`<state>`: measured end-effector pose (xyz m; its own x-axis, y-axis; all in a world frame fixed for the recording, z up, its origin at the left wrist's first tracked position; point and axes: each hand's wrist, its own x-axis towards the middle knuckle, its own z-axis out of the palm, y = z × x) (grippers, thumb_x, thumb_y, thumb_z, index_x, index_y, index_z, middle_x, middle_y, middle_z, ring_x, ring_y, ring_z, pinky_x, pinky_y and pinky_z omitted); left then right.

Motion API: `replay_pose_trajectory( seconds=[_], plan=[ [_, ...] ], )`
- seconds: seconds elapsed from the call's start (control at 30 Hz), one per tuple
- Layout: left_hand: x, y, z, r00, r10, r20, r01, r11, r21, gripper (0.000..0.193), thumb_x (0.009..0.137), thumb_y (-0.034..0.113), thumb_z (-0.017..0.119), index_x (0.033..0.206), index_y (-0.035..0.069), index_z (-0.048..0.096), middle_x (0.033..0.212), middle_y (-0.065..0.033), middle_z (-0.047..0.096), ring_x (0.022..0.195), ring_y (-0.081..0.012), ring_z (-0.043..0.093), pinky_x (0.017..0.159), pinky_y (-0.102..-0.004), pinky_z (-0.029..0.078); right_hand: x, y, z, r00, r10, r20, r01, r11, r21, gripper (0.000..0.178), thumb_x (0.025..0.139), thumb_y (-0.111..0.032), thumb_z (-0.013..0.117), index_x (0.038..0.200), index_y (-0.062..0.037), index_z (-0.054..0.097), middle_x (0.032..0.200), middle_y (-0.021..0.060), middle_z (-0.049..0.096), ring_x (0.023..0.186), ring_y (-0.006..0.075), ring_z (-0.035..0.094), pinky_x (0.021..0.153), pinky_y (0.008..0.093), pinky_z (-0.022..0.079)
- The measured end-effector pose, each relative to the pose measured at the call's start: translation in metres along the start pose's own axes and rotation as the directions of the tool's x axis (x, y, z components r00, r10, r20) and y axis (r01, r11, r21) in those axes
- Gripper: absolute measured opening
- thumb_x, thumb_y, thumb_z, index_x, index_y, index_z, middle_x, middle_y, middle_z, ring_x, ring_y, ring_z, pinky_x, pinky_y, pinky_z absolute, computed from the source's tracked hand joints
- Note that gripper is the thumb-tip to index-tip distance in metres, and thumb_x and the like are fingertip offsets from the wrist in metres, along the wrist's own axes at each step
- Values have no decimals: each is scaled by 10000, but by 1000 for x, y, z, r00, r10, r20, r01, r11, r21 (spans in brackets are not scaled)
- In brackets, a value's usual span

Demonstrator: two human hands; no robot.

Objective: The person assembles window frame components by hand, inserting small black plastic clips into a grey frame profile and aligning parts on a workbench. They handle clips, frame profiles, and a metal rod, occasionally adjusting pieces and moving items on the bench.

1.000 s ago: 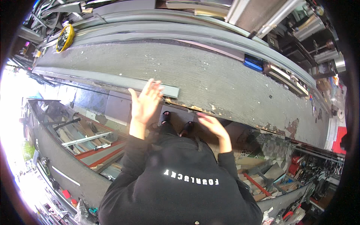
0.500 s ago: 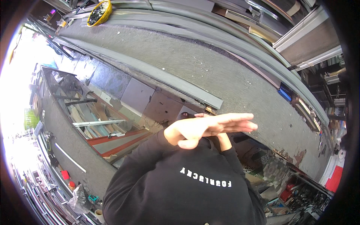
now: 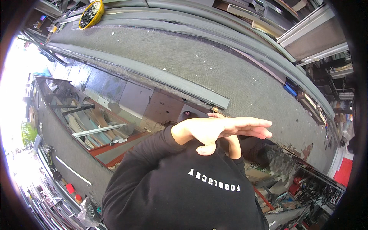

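Observation:
My left hand [image 3: 218, 129] is raised in front of my chest, its fingers stretched out together to the right and its thumb pointing down. Nothing is in it. Behind it is my right hand [image 3: 217, 114], mostly hidden; its wrist shows below the left palm and straight fingertips stick out above. I see nothing held in those fingertips. Whether the two hands touch, I cannot tell. Just beyond them, the near end of a long grey metal profile [image 3: 188, 86] lies along the edge of a grey-covered workbench [image 3: 245, 90].
A yellow bowl [image 3: 101, 13] of small black and white pieces stands far left on the bench. Long profiles [image 3: 172, 28] line its back, near a blue object [image 3: 290, 89]. To my left, another bench [image 3: 65, 147] carries a white strip [image 3: 73, 171], with offcuts [image 3: 82, 122] stored beside it.
Both hands have shifted slightly to the right in the picture, still raised one before the other. The view has turned a little, so the bowl and benches sit further left.

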<state>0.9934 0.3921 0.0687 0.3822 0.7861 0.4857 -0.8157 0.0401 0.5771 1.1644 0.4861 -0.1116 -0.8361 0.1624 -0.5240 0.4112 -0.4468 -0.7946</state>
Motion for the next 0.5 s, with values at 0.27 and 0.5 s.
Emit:
replay_pose_trajectory(
  seconds=[0.27, 0.5],
  plan=[
    [50, 45, 48, 999, -45, 16, 35, 918, 396, 1243, 413, 636, 850, 1407, 68, 365, 1513, -175, 375, 1395, -318, 345, 1151, -482, 251, -10, -19, 12, 992, -66, -108, 59, 996, -72, 372, 1001, -216, 584, 1317, -20, 570, 1223, 157, 657, 1153, 243, 613, 1036, 396, 439],
    [92, 46, 116, 761, 516, 393, -596, 319, 736, 547, 779, 690, 543, 852, 159, 651, 965, 20, 644, 971, -226, 586, 952, -450, 400, -15, -38, 23, 960, -229, -161, 198, 962, -188, 310, 995, -223, 594, 1187, 13, 652, 996, 102, 731, 996, 140, 639, 950, 303, 458]
  ],
)
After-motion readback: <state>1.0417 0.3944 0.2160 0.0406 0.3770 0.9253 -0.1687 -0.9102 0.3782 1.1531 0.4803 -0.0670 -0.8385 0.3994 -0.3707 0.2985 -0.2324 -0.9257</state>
